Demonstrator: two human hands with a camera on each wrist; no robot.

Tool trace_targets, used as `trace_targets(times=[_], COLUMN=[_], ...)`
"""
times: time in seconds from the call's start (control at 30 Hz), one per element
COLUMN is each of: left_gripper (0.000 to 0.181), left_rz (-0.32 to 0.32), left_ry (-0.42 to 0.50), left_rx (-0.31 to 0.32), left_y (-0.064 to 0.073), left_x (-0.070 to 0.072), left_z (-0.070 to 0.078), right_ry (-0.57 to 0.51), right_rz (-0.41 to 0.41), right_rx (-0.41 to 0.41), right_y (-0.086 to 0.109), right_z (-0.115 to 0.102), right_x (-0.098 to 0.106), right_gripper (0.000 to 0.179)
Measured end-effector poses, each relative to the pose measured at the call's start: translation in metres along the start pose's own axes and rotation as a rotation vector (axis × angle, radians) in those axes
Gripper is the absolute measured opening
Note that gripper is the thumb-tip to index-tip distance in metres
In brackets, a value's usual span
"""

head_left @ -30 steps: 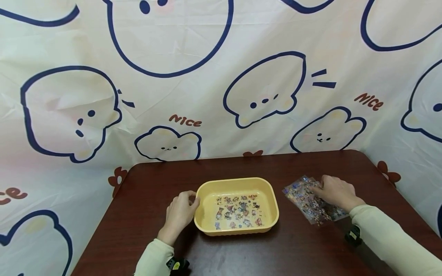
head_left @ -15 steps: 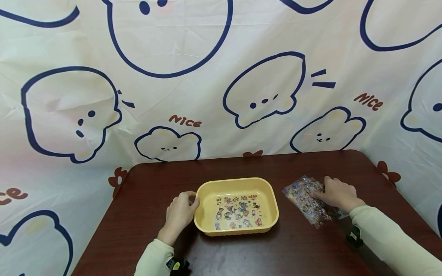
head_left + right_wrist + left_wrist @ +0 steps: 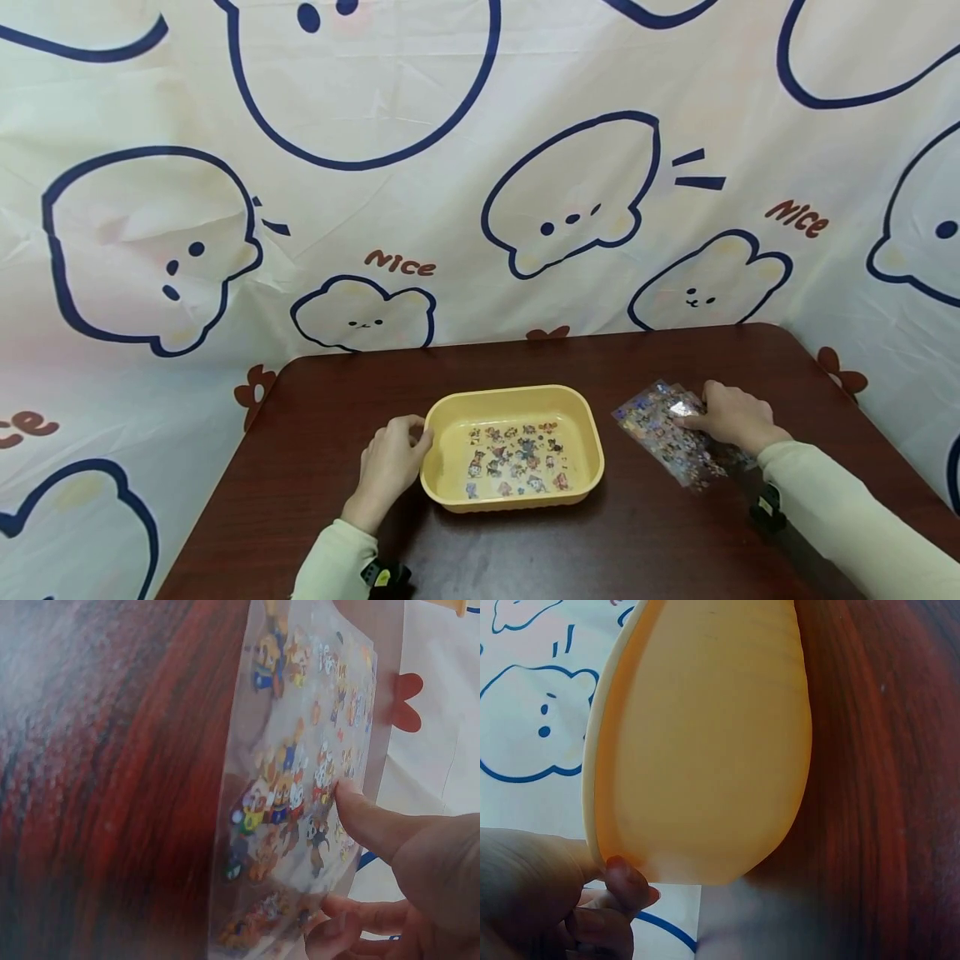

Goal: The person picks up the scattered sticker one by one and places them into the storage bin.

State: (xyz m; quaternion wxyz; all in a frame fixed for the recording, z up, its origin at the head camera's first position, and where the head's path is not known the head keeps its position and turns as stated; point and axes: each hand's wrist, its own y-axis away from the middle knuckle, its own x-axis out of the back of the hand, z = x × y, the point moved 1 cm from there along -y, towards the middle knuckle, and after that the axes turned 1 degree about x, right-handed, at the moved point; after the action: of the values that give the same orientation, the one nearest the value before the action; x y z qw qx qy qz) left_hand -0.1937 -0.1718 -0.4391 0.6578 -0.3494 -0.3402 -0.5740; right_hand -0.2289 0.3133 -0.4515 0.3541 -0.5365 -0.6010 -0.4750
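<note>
A yellow plastic tray stands on the table, with small cartoon figures on a clear sheet or print at its bottom. My left hand pinches the tray's left rim between thumb and fingers. In the left wrist view the tray wall rises beside the fingertips. To the right of the tray lie overlapping clear sticker sheets covered in cartoon figures. My right hand holds them at their right side, thumb on top. In the right wrist view the sheets stand off the table along one edge; some fingers are behind them.
The dark brown wooden table has rounded far corners. A white cloth with blue cartoon outlines hangs close behind it and along both sides. Each wrist wears a small black camera, seen on the left and right.
My right hand has shifted slightly, and the sticker sheets under its thumb have tilted, now catching a bright glint. My left hand and the tray have stayed in place.
</note>
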Motion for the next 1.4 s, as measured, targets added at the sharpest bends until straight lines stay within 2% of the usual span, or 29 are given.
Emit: trace_targets(times=[0.27, 0.57, 1.0, 1.17, 1.4], left_gripper=[0.023, 0.022, 0.023, 0.023, 0.022], left_rz=[-0.001, 0.006, 0.005, 0.003, 0.009], left_ry=[-0.014, -0.013, -0.003, 0.0, -0.001], left_rx=[0.0, 0.004, 0.01, 0.006, 0.003], left_y=[-0.001, 0.0, 0.001, 0.002, 0.002], left_x=[-0.001, 0.0, -0.001, -0.001, 0.0], left_z=[-0.001, -0.002, -0.001, -0.001, -0.001], right_ry=[-0.037, -0.062, -0.118, -0.112, -0.111], right_rz=[-0.005, 0.017, 0.047, 0.008, -0.022], right_rx=[-0.004, -0.014, -0.005, -0.009, 0.059], right_y=[-0.001, -0.001, -0.002, -0.002, -0.003], right_z=[0.0, 0.004, 0.007, 0.005, 0.011], right_x=[0.002, 0.002, -0.002, 0.001, 0.008], right_gripper=[0.053, 0.07, 0.06, 0.044, 0.021])
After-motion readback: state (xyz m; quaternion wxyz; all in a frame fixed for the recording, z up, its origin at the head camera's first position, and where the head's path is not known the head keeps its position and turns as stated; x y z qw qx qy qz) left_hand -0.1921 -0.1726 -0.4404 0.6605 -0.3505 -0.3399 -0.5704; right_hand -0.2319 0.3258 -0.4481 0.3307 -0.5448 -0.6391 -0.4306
